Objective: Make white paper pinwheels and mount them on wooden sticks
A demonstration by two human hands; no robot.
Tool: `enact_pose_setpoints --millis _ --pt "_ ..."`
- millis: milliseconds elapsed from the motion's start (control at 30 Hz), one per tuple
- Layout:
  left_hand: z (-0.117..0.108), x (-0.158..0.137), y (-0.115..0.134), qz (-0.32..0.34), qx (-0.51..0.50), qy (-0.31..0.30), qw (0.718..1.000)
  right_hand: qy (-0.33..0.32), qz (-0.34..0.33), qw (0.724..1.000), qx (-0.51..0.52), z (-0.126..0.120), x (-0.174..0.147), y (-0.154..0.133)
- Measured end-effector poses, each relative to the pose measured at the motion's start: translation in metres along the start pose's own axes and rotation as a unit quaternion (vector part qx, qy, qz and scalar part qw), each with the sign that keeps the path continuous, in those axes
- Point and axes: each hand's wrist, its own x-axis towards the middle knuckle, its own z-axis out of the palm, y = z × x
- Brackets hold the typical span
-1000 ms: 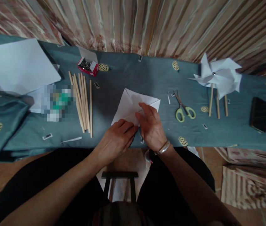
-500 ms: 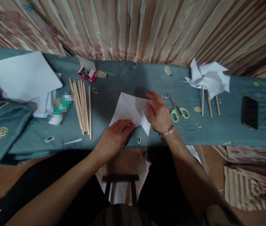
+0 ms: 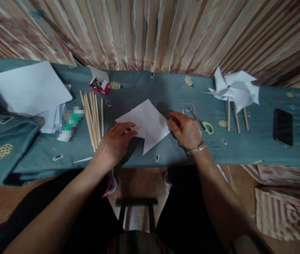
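Note:
A white sheet of paper [image 3: 152, 123] with slits and creases lies on the cloth in front of me, its pointed flaps spread and one tip toward me. My left hand [image 3: 116, 141] is at its left side, thumb and fingers curled over that flap. At the right corner, my right hand [image 3: 184, 128] has its fingers closed on the paper's edge; the fingertips are partly hidden. Just beyond that hand lie scissors [image 3: 206, 127] with light green handles, partly covered by it.
Wooden sticks [image 3: 93, 120], a red box of small metal pieces [image 3: 99, 85] and a paper stack [image 3: 30, 88] lie left. White paper pinwheels [image 3: 237, 88] on sticks and a dark phone [image 3: 283, 127] are right. A patterned cloth [image 3: 150, 83] covers the table; a curtain [image 3: 150, 31] hangs behind.
The paper has turned on the table, so its corners point in new directions. My left hand has moved left, and my right hand slightly right and down, its fingers now more closed.

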Motion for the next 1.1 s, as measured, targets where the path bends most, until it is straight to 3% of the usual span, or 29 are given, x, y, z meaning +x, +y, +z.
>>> enact_pose_setpoints --millis 200,333,467,633,933,1100 --pt "-0.005 0.004 -0.009 -0.036 0.009 0.027 0.999 -0.048 0.058 0.997 0.023 -0.004 -0.013 -0.009" --pt "-0.004 0.008 0.001 -0.025 0.02 0.068 0.997 -0.069 0.059 0.995 0.032 -0.005 -0.02 -0.015" --pt "0.006 0.008 0.025 0.055 0.012 0.014 0.998 -0.063 0.061 0.996 0.036 -0.006 -0.023 -0.017" --pt "0.016 0.011 0.043 0.048 0.063 -0.07 0.994 -0.044 0.064 0.997 0.02 -0.008 -0.023 -0.016" --pt "0.013 0.013 0.048 0.059 0.107 -0.083 0.989 -0.031 0.059 0.997 0.047 -0.012 -0.023 -0.014" --pt "0.012 0.013 0.048 0.063 0.105 -0.084 0.989 -0.035 0.081 0.989 0.116 -0.012 -0.023 -0.008"
